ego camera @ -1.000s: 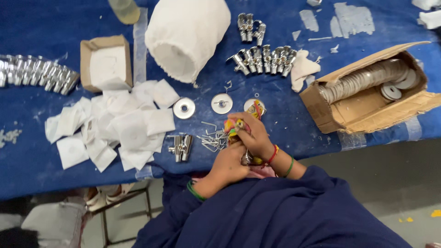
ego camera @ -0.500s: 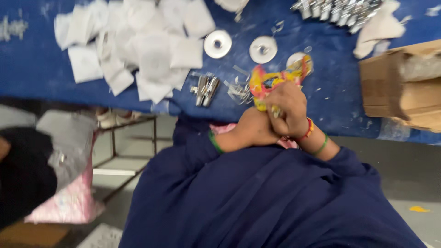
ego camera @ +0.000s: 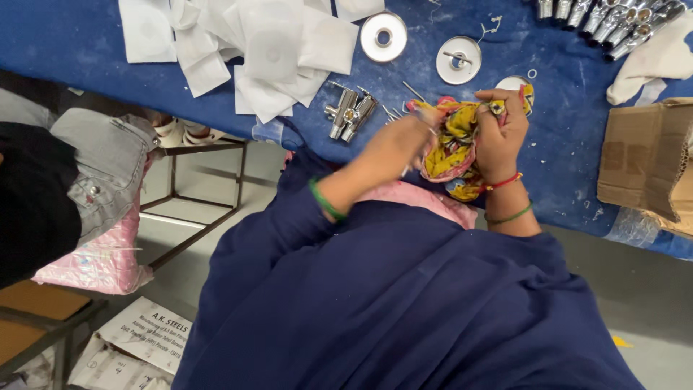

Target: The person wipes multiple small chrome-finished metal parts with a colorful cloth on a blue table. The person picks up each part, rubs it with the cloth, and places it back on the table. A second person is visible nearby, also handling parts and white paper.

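Observation:
Both my hands are at the near edge of a blue-covered table (ego camera: 86, 65), bunched in a yellow and pink patterned cloth (ego camera: 451, 144). My left hand (ego camera: 401, 141) is blurred and grips the cloth's left side. My right hand (ego camera: 502, 130) holds the cloth's upper right part; whatever is wrapped inside is hidden. Two chrome angle valves (ego camera: 349, 112) lie just left of my left hand. Two round chrome flanges (ego camera: 384, 36) (ego camera: 459, 60) rest on the table beyond my hands.
A heap of white paper squares (ego camera: 267, 50) covers the table's far left. A row of chrome valves (ego camera: 613, 18) lies top right beside a white rag (ego camera: 653, 61). An open cardboard box (ego camera: 646, 159) stands right. Another person in grey clothing (ego camera: 101, 166) sits left, near a metal stool (ego camera: 195, 202).
The view has swung down and left, so the table slid to the top. My hands stayed in the cloth and spread a little; my left hand is in motion.

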